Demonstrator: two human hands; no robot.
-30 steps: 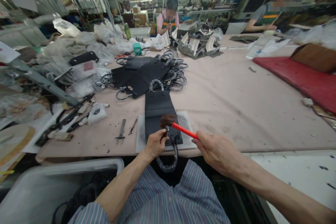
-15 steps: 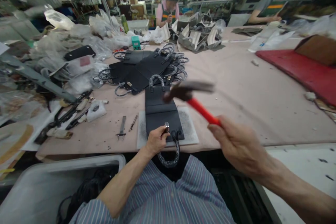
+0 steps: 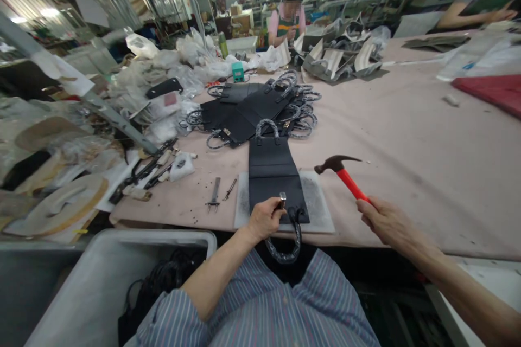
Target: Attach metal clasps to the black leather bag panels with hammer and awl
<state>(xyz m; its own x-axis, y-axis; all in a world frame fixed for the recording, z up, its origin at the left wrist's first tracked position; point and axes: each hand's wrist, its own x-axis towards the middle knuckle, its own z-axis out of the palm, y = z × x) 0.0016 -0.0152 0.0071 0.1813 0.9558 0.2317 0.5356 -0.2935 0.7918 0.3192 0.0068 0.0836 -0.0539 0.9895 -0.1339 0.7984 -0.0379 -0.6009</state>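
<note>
The red-handled claw hammer (image 3: pixel 341 172) has swung out to the right in the right hand (image 3: pixel 386 225), well apart from the left hand (image 3: pixel 265 220), which pinches a small metal fitting (image 3: pixel 282 196) on the flat black leather bag (image 3: pixel 272 187), its long axis running away from the near edge of the pale pink surface (image 3: pixel 407 173), closer to the left hand.

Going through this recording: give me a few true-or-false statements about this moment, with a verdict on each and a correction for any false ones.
1. The right hand holds a red-handled hammer. True.
2. The hammer's head rests on the black handbag. False: it is raised, not touching the handbag.
3. The left hand pinches a small metal fitting over the handbag. True.
4. The handbag stands upright on its base. False: it lies flat, its lower part on a grey pad.
</note>
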